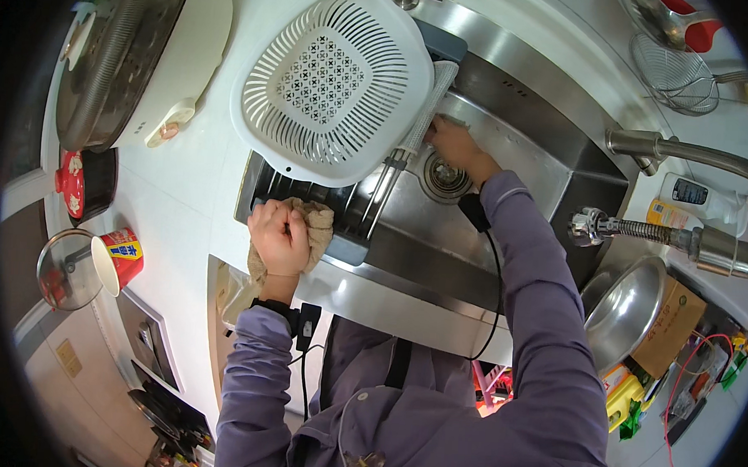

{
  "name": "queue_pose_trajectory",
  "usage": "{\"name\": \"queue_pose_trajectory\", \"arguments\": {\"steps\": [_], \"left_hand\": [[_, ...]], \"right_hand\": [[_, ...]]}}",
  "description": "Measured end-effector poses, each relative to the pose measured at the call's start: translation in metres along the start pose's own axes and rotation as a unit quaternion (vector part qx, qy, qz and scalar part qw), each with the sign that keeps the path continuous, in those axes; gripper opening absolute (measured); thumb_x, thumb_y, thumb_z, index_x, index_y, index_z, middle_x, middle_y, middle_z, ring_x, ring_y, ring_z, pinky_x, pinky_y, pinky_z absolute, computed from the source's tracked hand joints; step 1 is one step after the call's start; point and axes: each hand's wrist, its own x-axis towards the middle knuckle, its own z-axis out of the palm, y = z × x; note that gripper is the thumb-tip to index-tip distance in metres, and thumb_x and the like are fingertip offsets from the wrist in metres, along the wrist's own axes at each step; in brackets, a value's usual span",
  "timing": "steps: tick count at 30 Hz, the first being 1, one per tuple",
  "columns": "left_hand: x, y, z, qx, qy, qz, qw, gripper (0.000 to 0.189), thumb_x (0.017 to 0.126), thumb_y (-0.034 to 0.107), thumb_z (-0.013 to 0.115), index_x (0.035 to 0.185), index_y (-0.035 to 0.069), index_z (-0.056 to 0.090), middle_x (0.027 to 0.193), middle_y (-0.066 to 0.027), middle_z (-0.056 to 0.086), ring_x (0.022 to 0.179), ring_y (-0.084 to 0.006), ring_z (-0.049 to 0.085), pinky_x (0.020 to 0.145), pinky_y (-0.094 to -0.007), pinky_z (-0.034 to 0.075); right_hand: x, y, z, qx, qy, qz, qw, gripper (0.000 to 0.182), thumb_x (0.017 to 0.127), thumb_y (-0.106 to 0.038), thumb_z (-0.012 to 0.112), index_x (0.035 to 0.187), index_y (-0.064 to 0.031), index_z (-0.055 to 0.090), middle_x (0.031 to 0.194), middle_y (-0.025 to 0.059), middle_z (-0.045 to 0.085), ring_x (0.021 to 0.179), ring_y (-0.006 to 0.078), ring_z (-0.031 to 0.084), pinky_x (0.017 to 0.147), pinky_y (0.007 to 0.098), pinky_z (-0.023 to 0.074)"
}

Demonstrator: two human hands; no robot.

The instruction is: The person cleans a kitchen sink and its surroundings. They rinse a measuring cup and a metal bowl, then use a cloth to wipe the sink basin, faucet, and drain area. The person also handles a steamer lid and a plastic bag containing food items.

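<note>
My left hand [280,235] is closed in a fist on a tan terry cloth [319,228], bunched at the front left corner of the sink. Inside the stainless steel sink [534,159], my right hand [459,151] reaches down behind the drain strainer [446,177]. Its fingertips are partly hidden, and a greyish-green edge shows beside them; whether they grip it I cannot tell. Between my hands, a white plastic colander [336,85] sits over the left part of the sink on a metal rack [385,196]. Along the colander's right side lies a pale textured strip [433,104].
A steel faucet [634,145] and a flexible spout [606,225] reach over the sink from the right. A steel bowl [627,313] leans beside a cardboard box [669,328]. On the left counter are a large cream electric pan [168,68] and a red paper tub [119,257].
</note>
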Motion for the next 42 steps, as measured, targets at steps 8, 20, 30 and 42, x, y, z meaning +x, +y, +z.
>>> {"name": "queue_pose_trajectory", "arguments": {"steps": [8, 20, 30, 42], "left_hand": [[0.001, -0.001, 0.001, 0.000, -0.007, 0.001, 1.000, 0.013, 0.074, 0.011, 0.055, 0.063, 0.005, 0.051, 0.068, -0.0078, 0.050, 0.067, -0.0280, 0.046, 0.063, -0.0374, 0.034], [0.002, -0.001, -0.001, -0.002, -0.014, 0.003, 1.000, 0.014, 0.074, 0.010, 0.054, 0.062, 0.004, 0.049, 0.068, -0.0086, 0.049, 0.067, -0.0284, 0.046, 0.063, -0.0376, 0.034], [-0.002, -0.004, 0.001, 0.001, -0.014, -0.013, 1.000, 0.014, 0.072, 0.011, 0.056, 0.061, 0.005, 0.049, 0.067, -0.0077, 0.049, 0.067, -0.0276, 0.046, 0.064, -0.0373, 0.033], [0.001, 0.000, 0.001, -0.003, -0.016, 0.001, 1.000, 0.011, 0.073, 0.010, 0.055, 0.065, 0.004, 0.052, 0.069, -0.0083, 0.050, 0.068, -0.0281, 0.046, 0.065, -0.0375, 0.033]], "right_hand": [[-0.081, 0.010, -0.015, 0.165, 0.037, 0.039, 0.985, 0.032, 0.078, -0.002, 0.051, 0.105, -0.0170, 0.059, 0.108, 0.0110, 0.050, 0.099, 0.0296, 0.053, 0.083, 0.0365, 0.0444], [-0.012, -0.041, 0.032, 0.141, 0.183, 0.216, 0.949, 0.035, 0.077, 0.000, 0.051, 0.112, -0.0001, 0.050, 0.106, 0.0212, 0.050, 0.094, 0.0378, 0.052, 0.083, 0.0420, 0.0444], [0.032, -0.133, 0.078, 0.168, -0.057, -0.017, 0.984, 0.032, 0.088, -0.021, 0.034, 0.106, -0.0068, 0.057, 0.112, 0.0142, 0.057, 0.108, 0.0279, 0.052, 0.096, 0.0350, 0.0391], [0.045, -0.137, 0.109, 0.267, 0.039, -0.173, 0.947, 0.029, 0.087, -0.019, 0.036, 0.102, -0.0078, 0.059, 0.115, 0.0139, 0.056, 0.110, 0.0254, 0.050, 0.098, 0.0344, 0.0373]]}}
